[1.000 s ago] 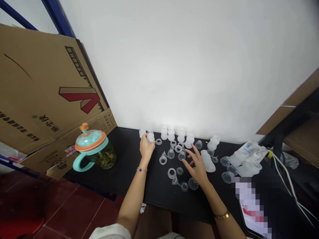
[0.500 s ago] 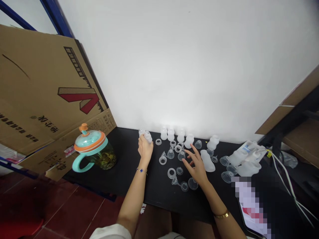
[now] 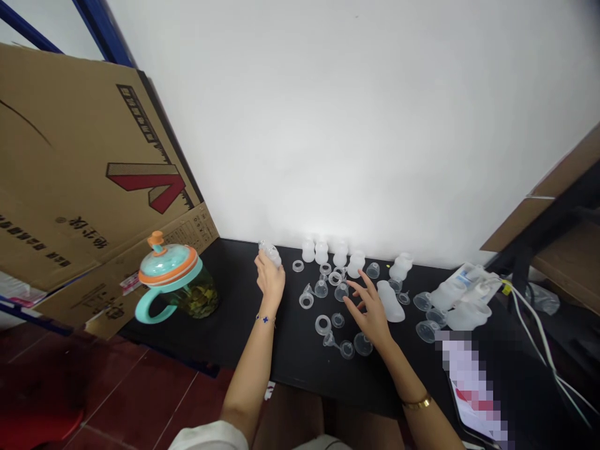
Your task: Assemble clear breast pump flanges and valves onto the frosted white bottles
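My left hand (image 3: 270,278) is closed around a small clear-and-white baby bottle (image 3: 269,251) near the wall; its fingertips are partly hidden, and I cannot tell whether one bottle or two are there. Fingers spread and holding nothing, my right hand (image 3: 370,309) hovers over the scattered parts. Close to its fingers lie a clear dome-shaped cap (image 3: 342,291) and a white bottle on its side (image 3: 390,302). Left of it are a clear ring (image 3: 322,325), a silicone nipple (image 3: 329,339) and another dome cap (image 3: 362,344). A white bottle (image 3: 357,264) stands just beyond the fingertips.
Several white bottles (image 3: 321,253) line the wall. At the left stands a lidded teal pitcher (image 3: 179,290) before a large cardboard box (image 3: 84,181). To the right are a bottle pack (image 3: 462,297), a phone (image 3: 473,394) and white cables (image 3: 539,331). The black table's edge (image 3: 300,386) is in front.
My left hand has shifted slightly left, turning the bottle in its grip a little. My right hand stays nearly in place, still spread.
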`<state>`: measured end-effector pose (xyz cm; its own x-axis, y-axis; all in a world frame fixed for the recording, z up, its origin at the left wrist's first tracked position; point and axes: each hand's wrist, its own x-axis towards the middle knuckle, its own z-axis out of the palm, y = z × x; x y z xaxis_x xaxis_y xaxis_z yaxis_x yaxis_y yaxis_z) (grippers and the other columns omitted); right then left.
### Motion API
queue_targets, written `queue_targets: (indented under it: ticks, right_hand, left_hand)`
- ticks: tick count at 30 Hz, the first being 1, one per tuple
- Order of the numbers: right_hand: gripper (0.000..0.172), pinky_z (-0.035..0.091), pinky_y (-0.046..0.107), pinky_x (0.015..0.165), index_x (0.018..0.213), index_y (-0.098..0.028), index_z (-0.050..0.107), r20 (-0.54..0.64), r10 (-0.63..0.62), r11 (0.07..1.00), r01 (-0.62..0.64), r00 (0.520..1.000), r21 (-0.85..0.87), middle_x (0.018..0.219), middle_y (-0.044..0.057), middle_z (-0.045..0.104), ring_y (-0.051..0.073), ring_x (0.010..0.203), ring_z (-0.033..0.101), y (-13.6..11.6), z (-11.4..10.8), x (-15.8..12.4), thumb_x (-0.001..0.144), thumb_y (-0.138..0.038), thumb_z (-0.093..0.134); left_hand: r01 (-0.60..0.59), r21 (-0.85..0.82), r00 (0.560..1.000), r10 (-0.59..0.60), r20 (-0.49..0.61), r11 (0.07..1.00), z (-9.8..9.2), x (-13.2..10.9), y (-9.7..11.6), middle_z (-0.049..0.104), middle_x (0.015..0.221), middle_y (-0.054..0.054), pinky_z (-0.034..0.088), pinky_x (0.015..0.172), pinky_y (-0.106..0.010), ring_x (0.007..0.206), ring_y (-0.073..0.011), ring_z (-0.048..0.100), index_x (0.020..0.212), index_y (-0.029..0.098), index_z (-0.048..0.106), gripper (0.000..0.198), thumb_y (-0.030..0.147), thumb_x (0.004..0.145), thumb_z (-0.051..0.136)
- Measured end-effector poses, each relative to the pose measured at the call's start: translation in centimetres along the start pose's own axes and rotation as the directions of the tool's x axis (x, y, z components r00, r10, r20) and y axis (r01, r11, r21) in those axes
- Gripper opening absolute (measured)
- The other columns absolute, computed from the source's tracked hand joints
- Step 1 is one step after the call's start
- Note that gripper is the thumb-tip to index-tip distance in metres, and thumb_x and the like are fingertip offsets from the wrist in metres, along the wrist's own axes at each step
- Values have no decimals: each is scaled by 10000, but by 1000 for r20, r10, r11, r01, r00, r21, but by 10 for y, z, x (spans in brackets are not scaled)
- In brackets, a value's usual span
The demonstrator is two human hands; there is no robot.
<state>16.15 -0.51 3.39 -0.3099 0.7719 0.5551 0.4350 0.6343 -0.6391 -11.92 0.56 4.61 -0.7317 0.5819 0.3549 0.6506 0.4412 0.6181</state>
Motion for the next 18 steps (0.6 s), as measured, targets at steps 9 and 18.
queue_targets:
  ticks: [9,18]
  right_hand:
    - [348,593,325,586,1298,-297,604,2,12,1000,-12,1000,11,1538,100,383,199,877,653,1,1,-1,965,-360,525]
    - [358,580,317,579,1301,-290,608,17,48,999,-47,999,-4,1543,100,380,196,867,654,3,1,-1,963,-369,522]
  left_hand:
    - [-56,63,992,63,-112,996,2,0,2,209,1597,-253,200,1179,-619,1486,-362,235,1562,143,-111,1061,170,805,632]
    - [-290,-49,915,262,-308,956,-2,-15,16,92,1614,-298,123,1217,-566,1533,-345,33,1554,21,-31,970,436,914,569]
